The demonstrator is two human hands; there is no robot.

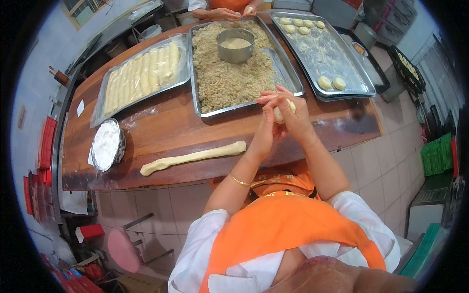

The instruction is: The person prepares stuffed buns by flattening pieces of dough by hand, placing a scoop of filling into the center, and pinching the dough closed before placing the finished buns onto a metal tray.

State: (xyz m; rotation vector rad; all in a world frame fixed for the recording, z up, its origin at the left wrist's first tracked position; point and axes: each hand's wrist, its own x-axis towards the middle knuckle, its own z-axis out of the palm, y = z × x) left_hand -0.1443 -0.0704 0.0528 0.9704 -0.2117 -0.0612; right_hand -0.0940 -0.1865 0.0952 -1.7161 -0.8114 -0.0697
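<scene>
Between my two hands, over the table's near edge, is a pale dough ball [279, 115]. My left hand [266, 124] is closed against one side of it, and my right hand [297, 115] wraps round the other, partly hiding it. Left of my hands a long dough rope [193, 158] lies on the wooden table. Just beyond my hands stands a metal tray of crumbly brownish filling [220, 80], with a round metal tin [236, 46] set in it. Farther right, a floured tray [328, 53] bears several round dough pieces [338, 83].
A plastic-covered tray of dough ropes [144, 73] stands at the left of the table [161, 129]. Nearer sits a bowl of white flour [106, 145]. Across the table a co-worker's hands [227, 13] hold a dough piece. A pink stool [124, 249] stands on the floor at left.
</scene>
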